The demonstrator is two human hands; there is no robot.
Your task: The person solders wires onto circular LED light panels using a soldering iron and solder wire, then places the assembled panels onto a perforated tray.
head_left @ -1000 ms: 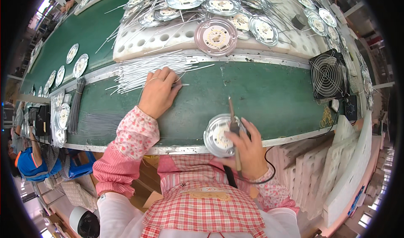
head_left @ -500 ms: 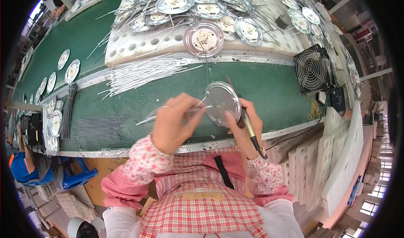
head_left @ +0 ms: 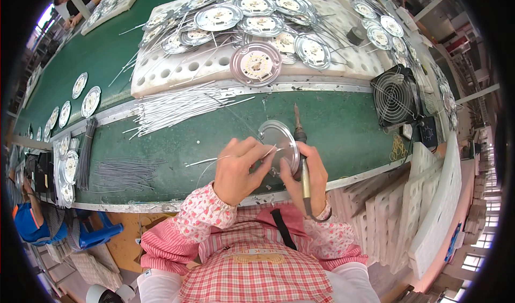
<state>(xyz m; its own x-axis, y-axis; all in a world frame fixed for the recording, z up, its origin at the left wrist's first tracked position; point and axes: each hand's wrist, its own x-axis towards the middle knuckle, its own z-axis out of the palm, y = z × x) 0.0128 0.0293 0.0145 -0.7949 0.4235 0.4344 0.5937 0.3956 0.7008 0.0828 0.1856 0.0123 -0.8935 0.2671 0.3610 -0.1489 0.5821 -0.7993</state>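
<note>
My right hand (head_left: 312, 177) grips a round silvery metal lamp disc (head_left: 284, 138), tilted with its bare side partly toward me. The same hand also holds a soldering iron (head_left: 304, 177), its tip pointing away over the bench. Pinched in my left hand (head_left: 238, 169) are thin wires, including a white wire (head_left: 201, 162) trailing out to the left. The fingertips of that hand are at the disc's left side, where the wire ends meet it. A thin grey wire (head_left: 241, 119) runs from the disc toward the far left.
White wires (head_left: 174, 110) lie spread along the metal rail, and grey wires (head_left: 126, 174) lie at left. Beyond the rail, a white foam board (head_left: 206, 64) carries piled lamp discs (head_left: 256, 64). A fan (head_left: 394, 96) stands at right near foam boards (head_left: 437, 212). A person works at far left.
Both hands have moved nearer to me with the disc. The disc has turned more edge-on, the left fingers have closed in on it, and the iron's tip now shows beyond it.
</note>
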